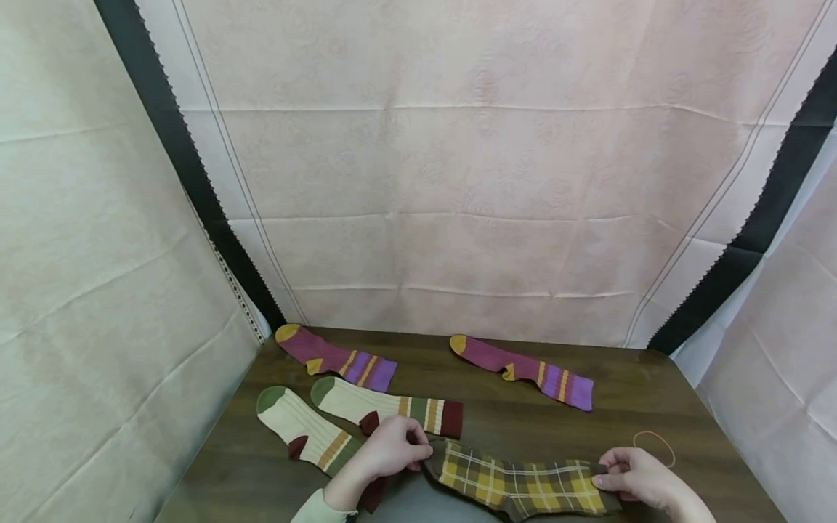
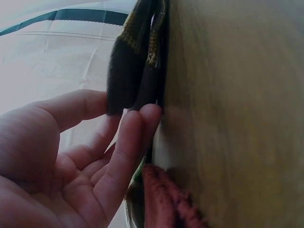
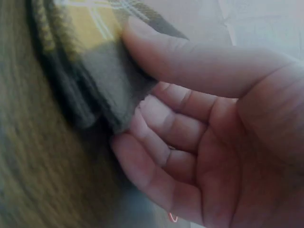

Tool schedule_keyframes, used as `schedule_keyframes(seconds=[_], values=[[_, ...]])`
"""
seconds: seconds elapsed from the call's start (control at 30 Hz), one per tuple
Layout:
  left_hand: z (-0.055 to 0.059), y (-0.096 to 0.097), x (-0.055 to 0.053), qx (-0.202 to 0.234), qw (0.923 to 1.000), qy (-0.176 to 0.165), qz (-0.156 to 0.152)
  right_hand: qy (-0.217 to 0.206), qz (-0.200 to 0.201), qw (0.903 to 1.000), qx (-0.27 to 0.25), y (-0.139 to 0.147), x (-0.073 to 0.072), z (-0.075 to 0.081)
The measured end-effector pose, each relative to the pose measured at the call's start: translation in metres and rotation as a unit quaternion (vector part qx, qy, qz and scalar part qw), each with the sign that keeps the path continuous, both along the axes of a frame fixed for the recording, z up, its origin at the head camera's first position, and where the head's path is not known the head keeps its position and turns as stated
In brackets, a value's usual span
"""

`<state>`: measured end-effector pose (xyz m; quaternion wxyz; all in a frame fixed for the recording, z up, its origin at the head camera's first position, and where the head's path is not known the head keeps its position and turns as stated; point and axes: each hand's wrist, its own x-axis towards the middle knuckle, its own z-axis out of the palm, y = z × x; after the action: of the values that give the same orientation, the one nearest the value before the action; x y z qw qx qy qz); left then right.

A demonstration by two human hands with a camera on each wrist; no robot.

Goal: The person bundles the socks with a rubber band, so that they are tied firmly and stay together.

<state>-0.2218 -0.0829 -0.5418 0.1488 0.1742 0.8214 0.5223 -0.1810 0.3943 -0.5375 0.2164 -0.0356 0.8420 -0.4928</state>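
Observation:
A yellow-and-brown plaid sock (image 1: pixel 516 479) lies crosswise near the table's front edge, its dark toe to the left and cuff to the right. My left hand (image 1: pixel 395 447) pinches the toe end. In the left wrist view two dark layers (image 2: pixel 128 76) show at the toe, one against the other. With thumb above and fingers below, my right hand (image 1: pixel 644 479) pinches the cuff; two stacked cuff edges (image 3: pixel 104 90) appear in the right wrist view. Beside my left hand lie two cream socks with green toes, one farther back (image 1: pixel 353 399) and one partly behind the wrist (image 1: pixel 307 428).
Toward the back of the brown wooden table (image 1: pixel 418 356) lie two purple socks with yellow toes, one at left (image 1: pixel 333 356) and one right of centre (image 1: pixel 523 363). A thin orange loop (image 1: pixel 660 436) rests near my right hand. Pale fabric walls (image 1: pixel 458 181) enclose the table.

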Motion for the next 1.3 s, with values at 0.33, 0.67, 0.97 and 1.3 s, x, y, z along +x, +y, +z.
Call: schedule_keyframes(seconds=[0.33,0.67,0.97,1.3], values=[[0.000,-0.001,0.000,0.011,0.9999,-0.005,0.002,0.036,-0.026,0.9990,0.001,-0.005,-0.005,-0.002],[0.001,-0.002,0.000,0.009,0.9999,-0.011,0.003,0.083,-0.105,0.9880,0.077,-0.020,-0.011,-0.005],[0.002,-0.003,0.001,0.002,0.9999,-0.010,0.002,0.092,-0.115,0.9836,0.105,-0.023,-0.010,-0.004],[0.002,-0.001,-0.001,0.013,0.9999,-0.011,0.002,0.088,-0.122,0.9837,0.098,-0.026,-0.010,0.005]])
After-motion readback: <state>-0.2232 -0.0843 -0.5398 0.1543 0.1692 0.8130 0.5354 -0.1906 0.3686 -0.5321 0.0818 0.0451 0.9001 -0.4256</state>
